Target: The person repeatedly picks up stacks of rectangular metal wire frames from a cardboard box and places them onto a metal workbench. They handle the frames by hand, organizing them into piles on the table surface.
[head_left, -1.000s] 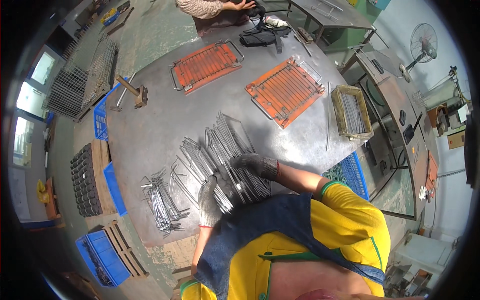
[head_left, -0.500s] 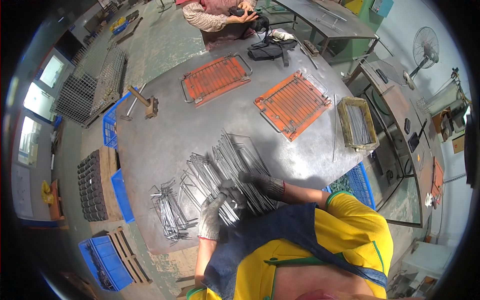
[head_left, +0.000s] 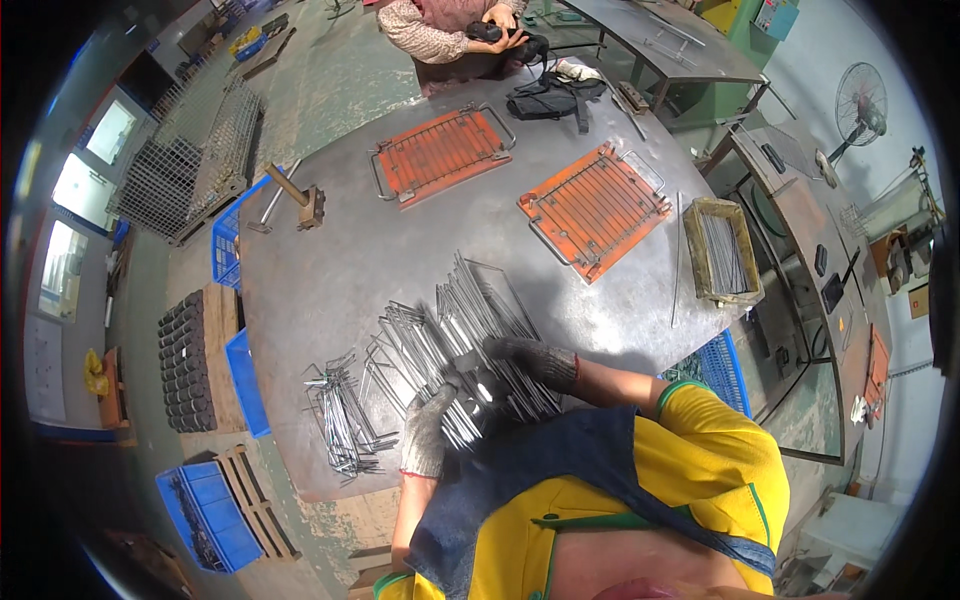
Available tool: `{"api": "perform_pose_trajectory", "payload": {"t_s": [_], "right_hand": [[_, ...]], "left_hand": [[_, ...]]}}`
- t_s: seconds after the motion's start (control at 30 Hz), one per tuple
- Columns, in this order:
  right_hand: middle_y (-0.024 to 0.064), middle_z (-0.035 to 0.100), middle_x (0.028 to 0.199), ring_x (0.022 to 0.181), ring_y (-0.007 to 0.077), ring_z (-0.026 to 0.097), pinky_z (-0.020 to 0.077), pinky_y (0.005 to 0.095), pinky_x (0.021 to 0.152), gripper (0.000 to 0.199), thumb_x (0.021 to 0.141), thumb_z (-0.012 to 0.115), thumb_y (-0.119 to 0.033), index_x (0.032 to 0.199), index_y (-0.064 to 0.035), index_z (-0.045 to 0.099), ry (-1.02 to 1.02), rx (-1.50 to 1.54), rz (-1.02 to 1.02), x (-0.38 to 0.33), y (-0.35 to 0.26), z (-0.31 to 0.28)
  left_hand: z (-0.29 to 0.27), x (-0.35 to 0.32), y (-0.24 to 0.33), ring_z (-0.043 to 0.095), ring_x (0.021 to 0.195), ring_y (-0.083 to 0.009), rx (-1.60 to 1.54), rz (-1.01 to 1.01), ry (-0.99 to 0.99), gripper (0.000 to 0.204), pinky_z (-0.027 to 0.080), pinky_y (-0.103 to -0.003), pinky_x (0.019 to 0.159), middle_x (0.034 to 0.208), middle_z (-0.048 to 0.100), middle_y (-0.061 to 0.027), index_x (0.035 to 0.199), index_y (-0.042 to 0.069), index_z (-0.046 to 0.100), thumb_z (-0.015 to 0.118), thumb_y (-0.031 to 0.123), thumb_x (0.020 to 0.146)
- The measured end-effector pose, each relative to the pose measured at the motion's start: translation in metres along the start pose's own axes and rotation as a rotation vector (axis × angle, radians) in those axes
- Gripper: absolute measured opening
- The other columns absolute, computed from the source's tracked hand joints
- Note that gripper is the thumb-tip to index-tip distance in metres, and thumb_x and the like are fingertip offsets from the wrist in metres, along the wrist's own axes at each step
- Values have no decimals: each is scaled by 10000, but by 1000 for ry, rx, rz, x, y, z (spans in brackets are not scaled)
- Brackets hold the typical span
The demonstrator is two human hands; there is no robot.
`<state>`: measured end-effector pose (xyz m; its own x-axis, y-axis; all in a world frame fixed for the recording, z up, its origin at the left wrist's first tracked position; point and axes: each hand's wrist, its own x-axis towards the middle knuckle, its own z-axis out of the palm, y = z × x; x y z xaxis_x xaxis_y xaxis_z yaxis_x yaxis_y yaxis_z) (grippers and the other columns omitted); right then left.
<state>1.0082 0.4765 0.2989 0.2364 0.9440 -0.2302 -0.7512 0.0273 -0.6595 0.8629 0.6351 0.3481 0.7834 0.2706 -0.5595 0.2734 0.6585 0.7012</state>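
Note:
My left hand (head_left: 428,430), in a grey glove, and my right hand (head_left: 535,361), in a dark glove, both grip a bundle of bent steel wire frames (head_left: 470,340) lying on the round grey metal table (head_left: 320,270). The left hand holds the near end of the bundle, the right hand its right side. A smaller pile of bent wire pieces (head_left: 340,415) lies to the left, near the table's front edge.
Two orange jig plates (head_left: 440,152) (head_left: 595,208) lie on the far half of the table, with a hammer (head_left: 295,198) at the left. A tray of wire rods (head_left: 722,250) sits at the right edge. Another person (head_left: 450,30) sits across. Blue crates (head_left: 245,380) stand left.
The view has tilted, so the table and the person across show more fully. Both hands stay on the wire frames, shifted only slightly.

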Motion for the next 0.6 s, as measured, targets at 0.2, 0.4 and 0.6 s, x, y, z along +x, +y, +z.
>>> {"api": "perform_pose_trajectory", "payload": {"t_s": [0.2,0.4,0.6], "right_hand": [[92,672,984,906,159,619,476,299,874,547,933,534,-421,1214,45,583,3,112,-47,7,14,2],[109,650,1096,1033,173,588,424,314,982,567,925,541,-432,1242,37,579,-31,37,-81,11,26,-11],[100,648,1133,1061,167,579,414,309,995,565,916,555,-427,1260,20,582,-14,59,-17,9,19,-9]], "left_hand": [[-15,13,-7,674,818,-193,239,-4,37,259,559,-302,714,987,679,-107,1128,-19,619,592,97,898],[-16,14,-8,678,788,-188,166,-7,28,230,563,-296,708,951,682,-103,1095,-16,622,606,85,890],[-19,19,-12,634,791,-145,260,-3,55,357,501,-271,656,945,676,-75,1145,1,588,674,204,865]]}}
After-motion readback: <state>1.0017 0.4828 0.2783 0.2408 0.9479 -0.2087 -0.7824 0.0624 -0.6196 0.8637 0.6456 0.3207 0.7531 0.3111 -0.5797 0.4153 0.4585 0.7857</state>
